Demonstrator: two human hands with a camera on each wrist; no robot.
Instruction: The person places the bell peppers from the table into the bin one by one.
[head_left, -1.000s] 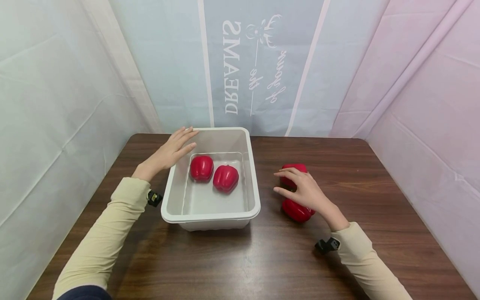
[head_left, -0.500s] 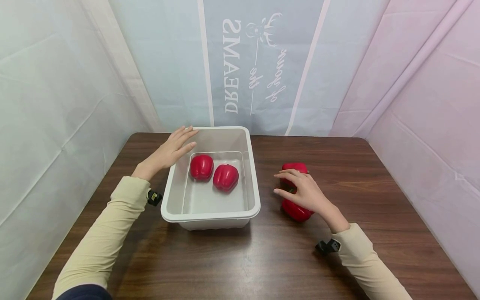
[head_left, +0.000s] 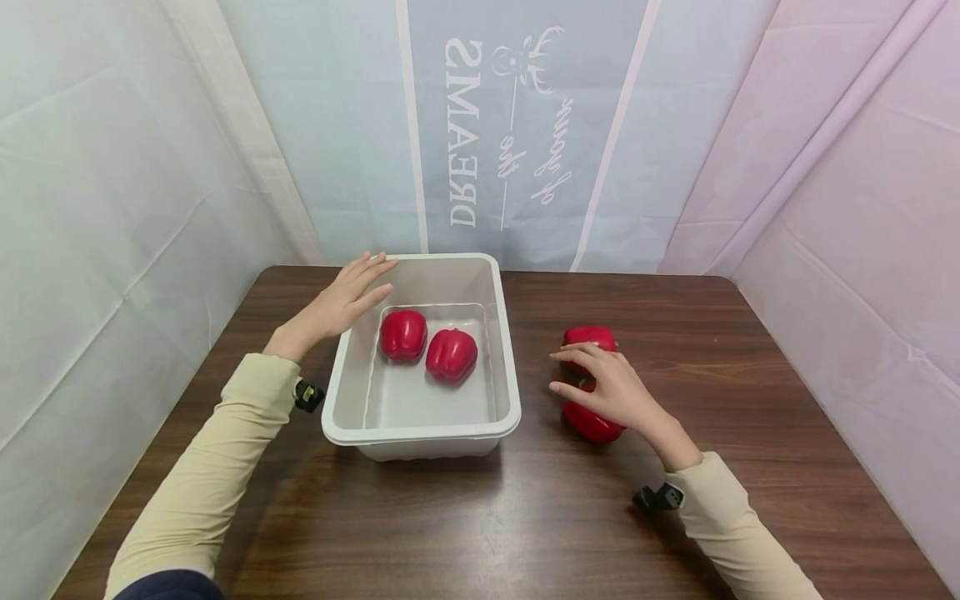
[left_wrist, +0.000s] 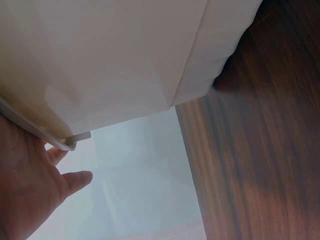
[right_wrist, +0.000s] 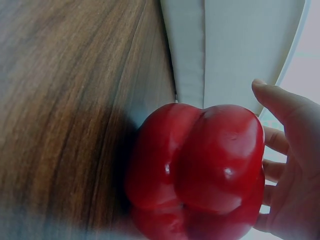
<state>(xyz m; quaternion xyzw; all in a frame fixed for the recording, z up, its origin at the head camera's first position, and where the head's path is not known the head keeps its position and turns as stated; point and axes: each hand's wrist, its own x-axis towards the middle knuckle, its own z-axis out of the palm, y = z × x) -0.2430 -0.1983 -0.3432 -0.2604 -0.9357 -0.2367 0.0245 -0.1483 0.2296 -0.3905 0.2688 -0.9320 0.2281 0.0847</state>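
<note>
A light grey plastic bin [head_left: 512,367] stands left of centre, with two red bell peppers, the left one [head_left: 403,336] and the right one [head_left: 452,357], on its floor. My left hand [head_left: 333,304] lies at its far left corner, fingers stretched along the rim; the left wrist view has that hand [left_wrist: 30,185] against the rim. To the bin's right, my right hand [head_left: 611,387] is over two more red bell peppers, a far one [head_left: 590,335] and a near one [head_left: 592,425], partly covering both. In the right wrist view, a bell pepper [right_wrist: 215,160] sits beside loosely spread fingers; contact is unclear.
Everything stands on a dark wood table [head_left: 442,525]. Behind it hangs a pale blue cloth [head_left: 360,125] with printed lettering, and white cloth walls [head_left: 862,192] close in both sides. Each wrist carries a small black camera, such as the right one [head_left: 658,497].
My right hand has shifted slightly towards me, showing a little more of the far bell pepper. The left hand, the bin and the bell peppers inside it have stayed in place.
</note>
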